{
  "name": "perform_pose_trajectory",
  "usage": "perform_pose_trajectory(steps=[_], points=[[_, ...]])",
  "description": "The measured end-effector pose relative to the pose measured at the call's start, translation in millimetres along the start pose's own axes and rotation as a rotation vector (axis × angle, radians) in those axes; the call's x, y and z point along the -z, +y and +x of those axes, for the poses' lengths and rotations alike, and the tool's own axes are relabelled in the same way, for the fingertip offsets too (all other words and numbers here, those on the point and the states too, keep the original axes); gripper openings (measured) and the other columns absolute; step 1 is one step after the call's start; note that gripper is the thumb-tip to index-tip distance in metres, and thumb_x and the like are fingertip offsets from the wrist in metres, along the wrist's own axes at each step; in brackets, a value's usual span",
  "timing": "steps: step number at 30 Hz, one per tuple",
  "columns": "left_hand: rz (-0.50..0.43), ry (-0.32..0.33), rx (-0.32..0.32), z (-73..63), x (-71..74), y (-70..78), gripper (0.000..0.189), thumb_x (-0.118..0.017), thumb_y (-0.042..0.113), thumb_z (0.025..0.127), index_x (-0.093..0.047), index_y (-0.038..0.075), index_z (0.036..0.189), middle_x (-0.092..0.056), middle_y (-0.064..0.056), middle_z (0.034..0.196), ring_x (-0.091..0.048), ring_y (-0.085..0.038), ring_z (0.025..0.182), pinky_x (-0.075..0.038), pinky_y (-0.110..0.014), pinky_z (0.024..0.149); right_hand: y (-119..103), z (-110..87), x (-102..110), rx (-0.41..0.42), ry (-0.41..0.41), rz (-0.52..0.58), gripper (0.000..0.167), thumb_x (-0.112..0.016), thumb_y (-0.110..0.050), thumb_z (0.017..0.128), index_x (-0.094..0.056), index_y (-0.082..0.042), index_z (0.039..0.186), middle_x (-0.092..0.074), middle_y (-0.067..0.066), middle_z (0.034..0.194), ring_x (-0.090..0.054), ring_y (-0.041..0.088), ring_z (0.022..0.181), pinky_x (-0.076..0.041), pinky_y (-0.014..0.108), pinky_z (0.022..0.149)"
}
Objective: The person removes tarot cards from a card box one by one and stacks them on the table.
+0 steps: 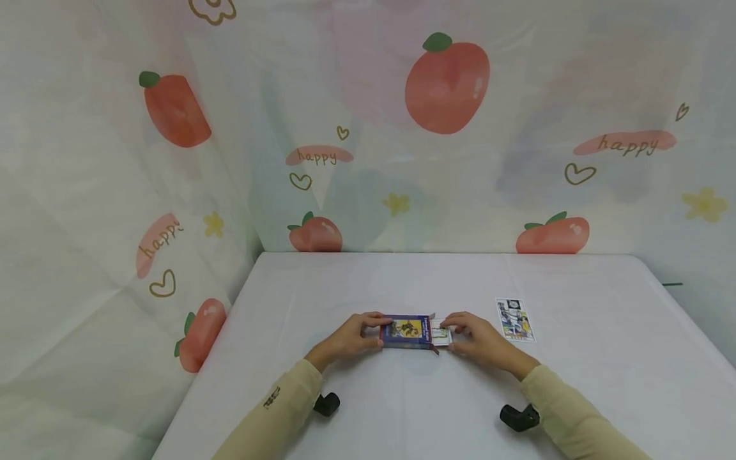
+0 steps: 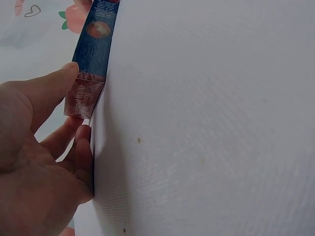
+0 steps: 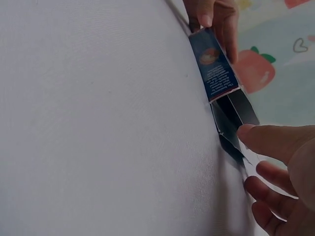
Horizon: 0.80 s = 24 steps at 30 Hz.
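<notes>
A blue card box [image 1: 406, 332] with a yellow picture lies on the table, its right end open and the flaps spread. My left hand [image 1: 351, 337] grips its closed red end between thumb and fingers, as the left wrist view also shows on the box [image 2: 96, 49]. White-edged cards [image 1: 440, 333] stick partly out of the open end. My right hand [image 1: 478, 340] pinches these cards between thumb and fingers. How many cards are inside is hidden. In the right wrist view the right thumb [image 3: 266, 140] sits just beyond the dark open flaps.
One picture card [image 1: 515, 319] lies flat on the white table [image 1: 402, 396], right of the box and beyond the right hand. Behind and to the left hangs a fruit-printed cloth [image 1: 368, 191]. Black wrist mounts [image 1: 519, 418] protrude beside both sleeves.
</notes>
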<state>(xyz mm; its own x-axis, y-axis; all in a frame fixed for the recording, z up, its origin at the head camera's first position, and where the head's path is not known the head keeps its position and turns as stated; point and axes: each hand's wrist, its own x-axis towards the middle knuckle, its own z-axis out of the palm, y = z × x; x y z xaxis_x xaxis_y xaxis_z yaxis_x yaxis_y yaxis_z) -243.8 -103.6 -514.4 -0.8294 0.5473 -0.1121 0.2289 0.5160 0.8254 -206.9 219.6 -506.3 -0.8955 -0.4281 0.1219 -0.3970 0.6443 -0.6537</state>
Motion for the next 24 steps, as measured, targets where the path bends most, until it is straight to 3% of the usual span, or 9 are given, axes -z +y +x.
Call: perform_pose_trajectory(steps=[10, 20, 24], points=[[-0.009, 0.0, 0.021, 0.5, 0.1, 0.2, 0.05, -0.074, 0.015, 0.093, -0.061, 0.019, 0.141, -0.046, -0.013, 0.158, -0.034, -0.036, 0.152, -0.033, -0.053, 0.122, 3, -6.7, 14, -0.002, 0.001, 0.072, 0.04, -0.078, -0.008, 0.086, -0.068, -0.003, 0.124, -0.057, 0.026, 0.137, -0.066, 0.025, 0.1, -0.053, 0.024, 0.08], [0.001, -0.001, 0.006, -0.2, 0.1, 0.9, 0.05, -0.074, 0.014, 0.093, -0.061, 0.017, 0.142, -0.046, -0.015, 0.157, -0.035, -0.037, 0.151, -0.034, -0.054, 0.121, 7, -10.1, 21, -0.094, -0.053, 0.205, 0.042, -0.074, -0.003, 0.088, -0.065, 0.004, 0.129, -0.047, 0.031, 0.143, -0.062, 0.032, 0.111, -0.057, 0.026, 0.087], [-0.002, 0.003, 0.003, -0.3, -0.5, 0.4, 0.05, -0.074, 0.014, 0.093, -0.061, 0.017, 0.141, -0.046, -0.015, 0.157, -0.035, -0.037, 0.151, -0.034, -0.054, 0.121, 6, -11.5, 22, -0.125, -0.063, 0.238, 0.044, -0.073, -0.003, 0.088, -0.064, 0.005, 0.131, -0.045, 0.03, 0.144, -0.061, 0.028, 0.108, -0.054, 0.02, 0.082]])
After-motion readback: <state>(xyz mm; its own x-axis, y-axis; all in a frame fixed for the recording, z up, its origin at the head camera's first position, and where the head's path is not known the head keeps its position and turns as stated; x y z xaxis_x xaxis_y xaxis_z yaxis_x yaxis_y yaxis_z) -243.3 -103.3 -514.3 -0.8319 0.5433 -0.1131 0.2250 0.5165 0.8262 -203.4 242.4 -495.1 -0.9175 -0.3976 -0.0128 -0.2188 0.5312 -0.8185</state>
